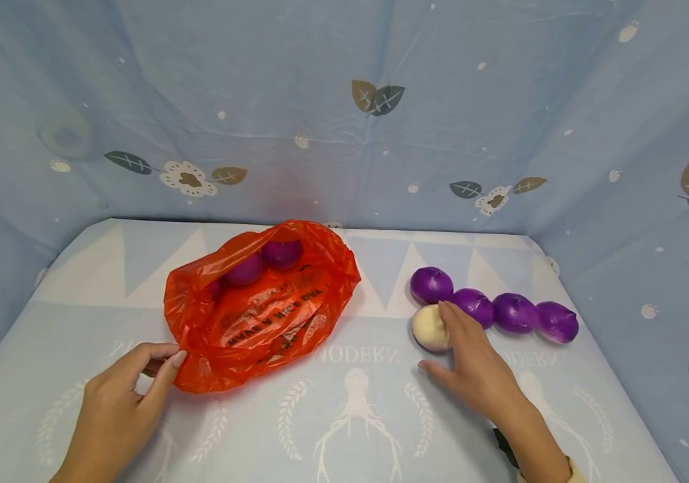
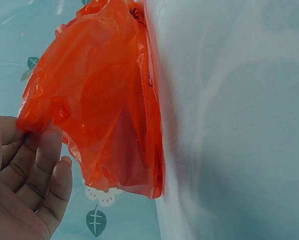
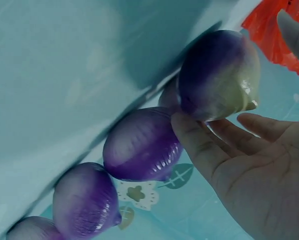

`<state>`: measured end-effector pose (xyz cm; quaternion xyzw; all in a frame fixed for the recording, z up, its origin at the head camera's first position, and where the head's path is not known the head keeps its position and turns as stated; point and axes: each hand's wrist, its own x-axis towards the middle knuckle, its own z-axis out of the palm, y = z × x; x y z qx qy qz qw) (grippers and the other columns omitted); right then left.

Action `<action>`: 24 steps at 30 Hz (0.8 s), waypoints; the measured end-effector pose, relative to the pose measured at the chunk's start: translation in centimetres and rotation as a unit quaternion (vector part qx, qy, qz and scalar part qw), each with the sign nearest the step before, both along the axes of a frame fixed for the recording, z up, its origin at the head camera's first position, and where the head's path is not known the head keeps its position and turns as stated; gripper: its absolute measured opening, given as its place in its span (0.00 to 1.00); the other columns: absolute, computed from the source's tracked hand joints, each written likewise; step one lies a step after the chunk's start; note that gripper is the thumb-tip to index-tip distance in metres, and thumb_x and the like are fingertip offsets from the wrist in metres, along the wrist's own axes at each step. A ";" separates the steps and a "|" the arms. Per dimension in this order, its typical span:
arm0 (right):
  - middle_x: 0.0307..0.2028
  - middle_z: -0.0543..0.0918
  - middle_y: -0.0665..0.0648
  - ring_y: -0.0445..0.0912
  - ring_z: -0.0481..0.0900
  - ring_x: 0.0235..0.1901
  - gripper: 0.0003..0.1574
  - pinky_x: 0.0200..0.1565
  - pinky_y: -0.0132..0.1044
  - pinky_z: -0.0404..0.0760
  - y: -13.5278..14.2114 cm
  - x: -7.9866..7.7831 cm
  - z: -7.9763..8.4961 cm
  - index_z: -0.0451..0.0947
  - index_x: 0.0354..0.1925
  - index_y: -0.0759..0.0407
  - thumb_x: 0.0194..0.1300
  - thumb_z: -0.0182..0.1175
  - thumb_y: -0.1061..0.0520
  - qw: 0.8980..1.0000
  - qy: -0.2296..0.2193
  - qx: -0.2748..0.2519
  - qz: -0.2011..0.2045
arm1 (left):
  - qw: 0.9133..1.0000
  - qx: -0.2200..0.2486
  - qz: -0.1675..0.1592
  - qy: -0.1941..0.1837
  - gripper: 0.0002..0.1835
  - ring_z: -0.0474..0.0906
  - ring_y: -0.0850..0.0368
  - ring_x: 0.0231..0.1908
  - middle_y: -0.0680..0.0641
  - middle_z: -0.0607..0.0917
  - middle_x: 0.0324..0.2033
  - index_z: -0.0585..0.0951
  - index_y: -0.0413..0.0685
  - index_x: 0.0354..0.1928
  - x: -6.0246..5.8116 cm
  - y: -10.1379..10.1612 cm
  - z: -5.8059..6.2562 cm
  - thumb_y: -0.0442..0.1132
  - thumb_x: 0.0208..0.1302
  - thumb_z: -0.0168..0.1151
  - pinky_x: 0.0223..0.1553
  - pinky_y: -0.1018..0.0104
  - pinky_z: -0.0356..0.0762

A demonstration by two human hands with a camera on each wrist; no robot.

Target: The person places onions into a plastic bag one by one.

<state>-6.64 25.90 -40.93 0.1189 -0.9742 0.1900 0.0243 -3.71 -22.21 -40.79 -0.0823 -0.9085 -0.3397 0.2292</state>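
A red plastic bag [image 1: 272, 315] with printed lettering lies on its side, its mouth toward me. Inside it are several purple balls, one of them a round purple ball [image 1: 282, 253] near the back. My left hand [image 1: 123, 396] pinches the bag's near left rim between thumb and fingers. On the right, my right hand [image 1: 477, 362] touches a pale-sided ball [image 1: 431, 329] with its fingers, the thumb standing apart from it. In the right wrist view this ball [image 3: 219, 75] is part purple, part yellowish, with a pointed tip. The palm faces it.
Beyond the right hand a row of purple balls with pointed tips runs rightward, from a purple ball [image 1: 431, 285] to the end purple ball [image 1: 557, 322]. A patterned cloth [image 1: 356, 416] covers the table. Blue curtains [image 1: 296, 134] stand behind and at the sides.
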 end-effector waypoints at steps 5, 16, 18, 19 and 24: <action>0.74 0.64 0.70 0.65 0.63 0.72 0.63 0.69 0.64 0.66 0.2 -0.3 -0.4 0.57 0.77 0.69 0.57 0.81 0.49 1.000 0.026 -0.004 -0.003 | 1.000 0.000 -0.001 0.000 0.17 0.79 0.67 0.31 0.53 0.88 0.33 0.86 0.45 0.45 0.1 0.0 0.0 0.25 0.54 0.79 0.32 0.87 0.74; 0.67 0.72 0.68 0.66 0.70 0.65 0.53 0.65 0.63 0.71 0.3 -0.5 -0.7 0.66 0.72 0.69 0.57 0.81 0.53 0.998 0.057 -0.001 -0.008 | 1.000 0.000 -0.010 0.015 0.18 0.79 0.68 0.31 0.52 0.89 0.33 0.86 0.45 0.45 0.1 0.2 0.1 0.24 0.53 0.79 0.32 0.86 0.75; 0.67 0.72 0.68 0.66 0.71 0.63 0.52 0.64 0.63 0.73 0.3 -0.6 -0.7 0.67 0.71 0.69 0.57 0.81 0.53 0.999 0.053 0.001 -0.010 | 1.000 -0.002 -0.009 0.014 0.18 0.78 0.67 0.31 0.52 0.88 0.33 0.86 0.45 0.45 0.1 0.2 0.1 0.25 0.53 0.79 0.31 0.86 0.74; 0.66 0.72 0.68 0.66 0.72 0.63 0.52 0.63 0.63 0.73 0.3 -0.7 -0.7 0.67 0.71 0.69 0.57 0.81 0.53 0.999 0.051 0.002 -0.010 | 1.000 -0.003 -0.008 0.012 0.18 0.78 0.67 0.31 0.52 0.88 0.33 0.86 0.45 0.45 0.1 0.2 0.2 0.25 0.53 0.79 0.31 0.86 0.74; 0.67 0.72 0.68 0.65 0.73 0.64 0.52 0.64 0.63 0.73 0.4 -0.9 -0.8 0.66 0.72 0.69 0.59 0.80 0.51 1.000 0.027 -0.003 -0.012 | 1.000 -0.003 -0.007 0.011 0.18 0.78 0.67 0.31 0.52 0.88 0.33 0.85 0.45 0.45 0.2 0.1 0.2 0.25 0.53 0.79 0.29 0.85 0.73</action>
